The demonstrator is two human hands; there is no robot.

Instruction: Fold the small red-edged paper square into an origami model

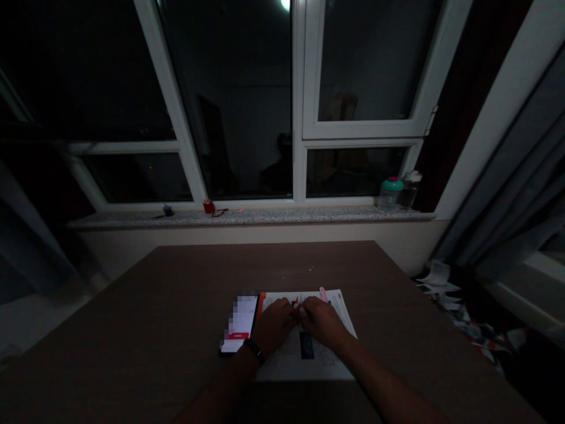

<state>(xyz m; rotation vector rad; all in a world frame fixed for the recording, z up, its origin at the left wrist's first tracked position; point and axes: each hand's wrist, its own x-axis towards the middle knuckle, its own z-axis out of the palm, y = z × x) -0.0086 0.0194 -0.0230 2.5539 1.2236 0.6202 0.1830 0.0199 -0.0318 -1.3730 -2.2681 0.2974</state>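
Observation:
My left hand, with a dark band on its wrist, and my right hand come together over a printed page on the table. Both have their fingers pinched around a small white and reddish piece, too small and dim to name. Beneath my wrists the page shows text and a dark picture. To the left of my left hand lies a phone with a lit screen. A slim pink item rests at the page's top edge, just beyond my right hand.
The brown table reaches toward a stone windowsill. On the sill stand a teal-lidded bottle, a clear bottle and a small red object. Loose papers are piled beyond the table's right edge.

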